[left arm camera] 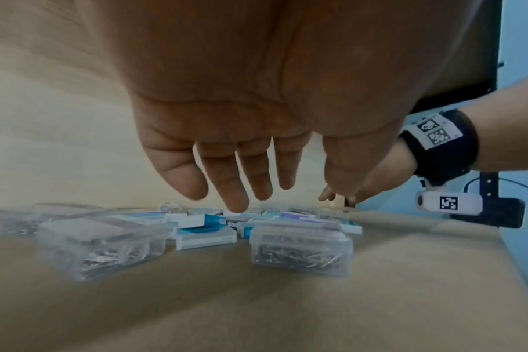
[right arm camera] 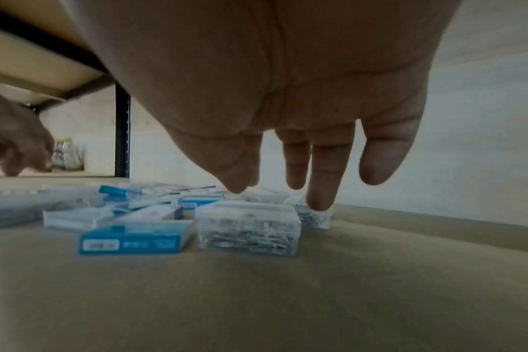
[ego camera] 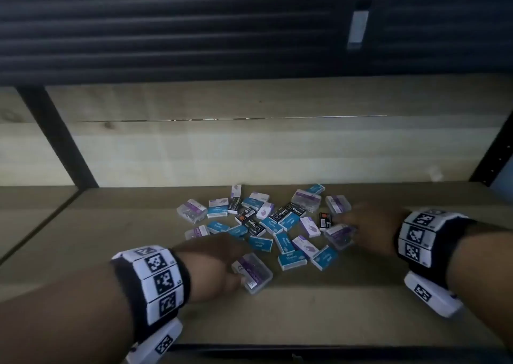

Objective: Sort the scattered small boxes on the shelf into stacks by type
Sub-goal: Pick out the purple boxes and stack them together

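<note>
Reaching into the jumble of small teal, white-purple, black and clear boxes (ego camera: 266, 219) mid-shelf, you hold both your left hand (ego camera: 213, 263) and right hand (ego camera: 369, 225) fingers spread, empty, seemingly to pick matching types.

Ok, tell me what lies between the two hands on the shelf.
In the head view, teal boxes and a white-and-purple box lie scattered between the left hand and the right hand; no bare stretch.
</note>
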